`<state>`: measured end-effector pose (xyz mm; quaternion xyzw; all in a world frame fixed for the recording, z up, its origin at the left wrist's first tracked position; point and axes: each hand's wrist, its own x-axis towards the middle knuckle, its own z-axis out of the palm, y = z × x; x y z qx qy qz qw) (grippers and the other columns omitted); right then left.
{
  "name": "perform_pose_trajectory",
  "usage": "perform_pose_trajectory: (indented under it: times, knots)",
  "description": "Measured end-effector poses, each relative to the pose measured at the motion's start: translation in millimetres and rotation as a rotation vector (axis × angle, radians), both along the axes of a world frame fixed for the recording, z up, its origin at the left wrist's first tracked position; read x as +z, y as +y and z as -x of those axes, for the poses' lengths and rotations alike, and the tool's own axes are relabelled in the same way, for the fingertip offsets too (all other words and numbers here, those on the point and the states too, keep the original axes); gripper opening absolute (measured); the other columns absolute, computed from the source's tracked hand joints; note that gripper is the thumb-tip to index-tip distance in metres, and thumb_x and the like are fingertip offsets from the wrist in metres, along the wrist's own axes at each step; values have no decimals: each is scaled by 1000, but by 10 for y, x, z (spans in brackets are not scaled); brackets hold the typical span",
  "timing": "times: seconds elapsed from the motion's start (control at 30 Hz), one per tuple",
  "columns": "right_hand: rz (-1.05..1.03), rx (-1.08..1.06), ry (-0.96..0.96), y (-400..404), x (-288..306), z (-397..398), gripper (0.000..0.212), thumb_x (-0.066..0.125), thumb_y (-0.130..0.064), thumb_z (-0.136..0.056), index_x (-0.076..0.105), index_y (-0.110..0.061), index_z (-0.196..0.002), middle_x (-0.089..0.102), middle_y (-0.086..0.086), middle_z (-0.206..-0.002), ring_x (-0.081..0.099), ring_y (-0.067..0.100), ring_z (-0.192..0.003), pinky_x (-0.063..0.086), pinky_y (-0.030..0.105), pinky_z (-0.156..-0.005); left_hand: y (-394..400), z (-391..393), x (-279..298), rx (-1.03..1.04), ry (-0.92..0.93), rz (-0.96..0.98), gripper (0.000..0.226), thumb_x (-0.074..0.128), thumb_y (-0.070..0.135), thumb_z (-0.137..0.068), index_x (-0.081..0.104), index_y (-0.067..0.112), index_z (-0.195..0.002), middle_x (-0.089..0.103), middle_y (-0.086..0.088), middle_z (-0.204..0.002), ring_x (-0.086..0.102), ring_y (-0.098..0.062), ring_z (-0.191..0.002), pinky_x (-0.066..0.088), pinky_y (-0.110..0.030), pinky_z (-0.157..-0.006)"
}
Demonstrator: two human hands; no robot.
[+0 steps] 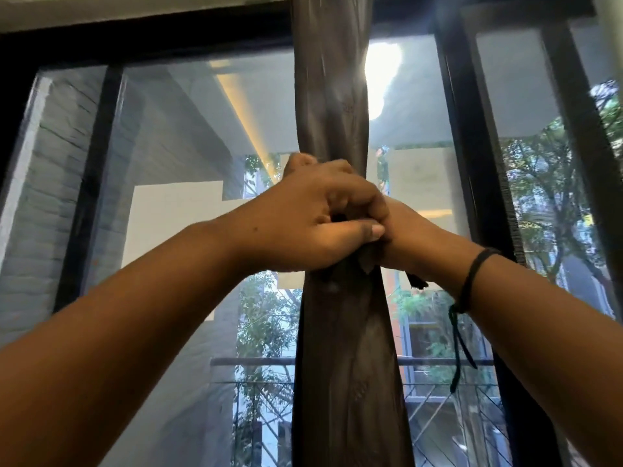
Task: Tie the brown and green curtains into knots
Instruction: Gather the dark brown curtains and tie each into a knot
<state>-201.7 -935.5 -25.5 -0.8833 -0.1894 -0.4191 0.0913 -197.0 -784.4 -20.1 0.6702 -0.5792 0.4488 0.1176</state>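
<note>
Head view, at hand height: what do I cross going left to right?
Dark window frame post → left hand gripping the brown curtain → right hand, mostly hidden behind the left → black wrist cord → dark frame post on the right.

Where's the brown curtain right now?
In the head view the brown curtain hangs bunched down the centre, in front of the window frame, gripped at mid-height by the left hand and right hand.

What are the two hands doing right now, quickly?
Left hand: fingers curled tight around the gathered brown curtain.
Right hand: mostly hidden behind the left one; pressed against the same curtain, grip cannot be told.
</note>
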Motion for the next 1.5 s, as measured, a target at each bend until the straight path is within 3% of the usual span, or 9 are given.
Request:
perform_pose_trajectory:
  times: [0.13,0.27,0.43,0.63,0.77,1.07,1.2,1.4,1.5]
  knots:
    - [-362,135,-172,-35,-92,-86,35,45,6,-93,41,17,-127,49,24,-108,45,31,-107,34,40,-98,-167,107,110,-107,-159,-57,14,57,22,-89,69,22,-95,62,17,-81,59,3,-84,39,-22,-86]
    - [-215,33,-114,-87,-70,-21,36,55,-39,-88,57,-22,-121,61,-1,-113,57,14,-101,46,32,-85,-292,57,180,-291,260,106,33,53,7,-93,57,9,-125,70,13,-95,68,-2,-92,58,-33,-80]
    - [-465,211,229,-183,-161,98,23,57,-31,-91,61,-10,-83,45,4,-58,35,4,-33,27,20,-36,-292,-150,169,-323,642,141,52,35,-22,-89,46,2,-134,59,-12,-129,66,-11,-99,56,-20,-82]
    - [-634,276,70,-90,-241,16,16,50,-16,-89,58,-6,-79,46,-1,-47,40,10,-38,31,24,-40,-593,-306,-193,-513,359,524,55,32,-26,-81,53,10,-115,66,-4,-107,64,-9,-107,52,-20,-87]
    - [-636,419,-210,64,-420,-14,36,52,-25,-92,35,-35,-122,66,11,-73,62,26,-60,50,41,-57,-682,-277,-316,-774,359,880,41,34,-23,-86,48,12,-103,67,-8,-97,67,-16,-96,54,-24,-84]
    - [-360,817,-295,205,-566,-15,48,43,7,-71,58,-16,-111,65,-4,-103,62,12,-101,51,30,-91,-512,-248,-210,-1026,956,1407,15,53,13,-91,52,9,-106,59,-8,-80,61,-21,-77,56,-33,-80]
    - [-363,709,-327,195,-525,-50,24,57,-10,-81,68,-16,-102,70,-8,-99,65,3,-95,51,20,-84,-461,-189,-280,-963,1141,1357,32,55,43,-86,52,14,-72,49,-5,-73,56,-23,-73,55,-40,-84]
    - [-564,843,-169,168,-489,-107,13,57,-12,-88,68,-19,-86,70,-5,-86,65,7,-86,51,24,-84,-290,-208,-617,-1190,1054,910,30,34,25,-97,60,10,-102,67,-10,-94,65,-23,-92,53,-33,-88]
    - [-666,1020,92,93,-465,-136,16,54,-18,-82,68,-24,-79,67,-2,-81,61,15,-82,51,24,-77,-17,-380,-589,-688,620,624,29,44,12,-90,61,20,-112,67,2,-112,62,-13,-110,51,-33,-97]
